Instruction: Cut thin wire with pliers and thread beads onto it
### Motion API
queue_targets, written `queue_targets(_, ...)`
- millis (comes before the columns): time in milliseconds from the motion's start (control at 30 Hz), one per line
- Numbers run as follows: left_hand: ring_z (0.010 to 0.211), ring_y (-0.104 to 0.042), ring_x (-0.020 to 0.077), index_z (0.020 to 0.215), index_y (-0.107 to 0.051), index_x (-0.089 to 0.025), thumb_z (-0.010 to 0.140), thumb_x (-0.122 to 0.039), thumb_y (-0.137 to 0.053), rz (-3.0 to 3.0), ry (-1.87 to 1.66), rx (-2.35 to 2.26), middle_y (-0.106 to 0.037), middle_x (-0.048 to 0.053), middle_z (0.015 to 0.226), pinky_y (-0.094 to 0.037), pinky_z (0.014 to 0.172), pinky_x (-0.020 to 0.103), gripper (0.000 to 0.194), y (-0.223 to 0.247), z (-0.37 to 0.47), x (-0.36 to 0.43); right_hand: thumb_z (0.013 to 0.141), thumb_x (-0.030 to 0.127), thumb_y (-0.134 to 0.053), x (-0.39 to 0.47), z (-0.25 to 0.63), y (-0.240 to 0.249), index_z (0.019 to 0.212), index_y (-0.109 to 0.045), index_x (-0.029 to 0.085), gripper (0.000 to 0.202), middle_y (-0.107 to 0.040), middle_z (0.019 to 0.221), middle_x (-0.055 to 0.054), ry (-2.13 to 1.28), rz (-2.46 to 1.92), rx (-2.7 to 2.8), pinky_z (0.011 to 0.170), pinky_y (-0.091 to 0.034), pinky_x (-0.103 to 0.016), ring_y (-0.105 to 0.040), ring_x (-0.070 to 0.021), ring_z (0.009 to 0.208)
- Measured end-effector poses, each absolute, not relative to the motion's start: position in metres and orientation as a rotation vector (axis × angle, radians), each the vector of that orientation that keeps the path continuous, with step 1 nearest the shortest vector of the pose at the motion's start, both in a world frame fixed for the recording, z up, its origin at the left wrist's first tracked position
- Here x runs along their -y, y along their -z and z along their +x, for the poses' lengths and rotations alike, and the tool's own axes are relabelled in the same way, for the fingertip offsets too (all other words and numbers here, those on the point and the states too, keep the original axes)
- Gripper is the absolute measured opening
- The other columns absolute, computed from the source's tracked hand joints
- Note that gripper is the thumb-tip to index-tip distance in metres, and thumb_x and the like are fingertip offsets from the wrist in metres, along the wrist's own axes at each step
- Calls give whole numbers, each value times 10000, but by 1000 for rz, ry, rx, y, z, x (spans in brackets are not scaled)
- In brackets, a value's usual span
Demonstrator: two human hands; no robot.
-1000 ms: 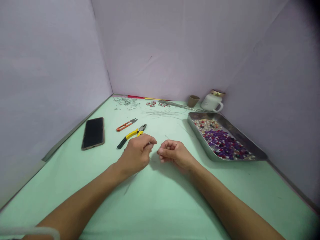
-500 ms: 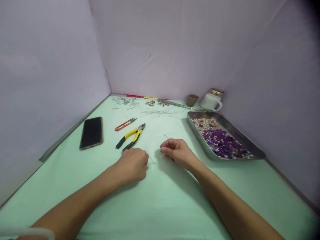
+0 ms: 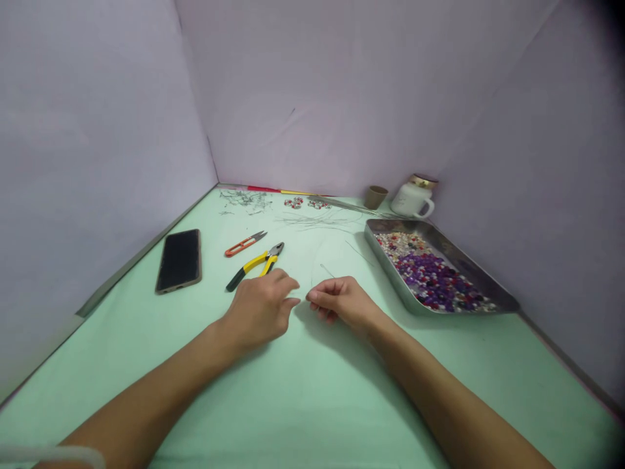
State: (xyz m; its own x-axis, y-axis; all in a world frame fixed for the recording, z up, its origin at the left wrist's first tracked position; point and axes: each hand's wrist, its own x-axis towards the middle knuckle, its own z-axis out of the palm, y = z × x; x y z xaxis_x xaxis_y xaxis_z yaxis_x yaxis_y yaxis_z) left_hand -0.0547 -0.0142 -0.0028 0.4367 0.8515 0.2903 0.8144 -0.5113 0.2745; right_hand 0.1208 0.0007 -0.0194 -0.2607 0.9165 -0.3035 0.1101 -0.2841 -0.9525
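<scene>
Thumb and fingertips of my right hand (image 3: 342, 301) are pinched on a thin wire (image 3: 326, 270), whose small looped end sticks out above the fingers. Facing it, my left hand (image 3: 263, 303) has its thumb and forefinger apart, and I see nothing between them. The left hand partly covers the yellow and black pliers (image 3: 254, 263), which lie just behind it. Farther back rest small orange thread snips (image 3: 244, 244). The wire's other end is too fine to follow between the hands.
A metal tray (image 3: 390, 270) of purple, red and white beads stands at the right. A phone (image 3: 179, 260) lies at the left. Toward the back are loose wires (image 3: 317, 221), beaded pieces (image 3: 293, 203), wire scraps (image 3: 244, 198), a brown cup (image 3: 375, 197) and a lidded white mug (image 3: 411, 198).
My left hand has gone from a closed fist to parted fingers and moved slightly up, covering more of the pliers. My right hand has shifted slightly left, still pinching the wire.
</scene>
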Motion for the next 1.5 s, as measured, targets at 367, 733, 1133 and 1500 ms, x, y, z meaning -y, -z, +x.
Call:
queue_targets(367,867,-504,299,889,-547,-210,582,-204,-498,2248,1,-1964,-520,109,960,-392,569,346,310,9,-94,-26,595,295,-664,-9,123,24,626,-605,130,179,-573,561,2,-1371,-1202,941,382,-365,-177,-440,-53,408)
queue_targets(733,493,-392,114,611,-373,-191,525,-169,-444,1769,-236,-1434,-395,-25,560,-292,450,242,114,-4,-69,-7,627,294,-637,-16,127,26,648,-600,132,168,-561,603,6,-1126,-1162,801,384,-359,-176,-419,-45,407)
queue_targets(1133,791,-495,179,749,-548,-152,638,-300,-585,1390,-631,-902,-524,70,1031,-404,678,306,188,-20,-56,16,633,333,-620,-20,133,25,650,-593,142,194,-567,607,9,-1037,-1131,781,378,-340,-188,-406,-48,390)
queue_targets(1500,1077,-458,249,996,-576,-167,654,-286,-587,1323,-552,-981,-515,94,1185,-350,907,382,362,-13,-56,14,683,334,-572,-8,129,14,648,-602,153,188,-576,553,2,-802,-1235,1087,422,-361,-220,-429,-83,404)
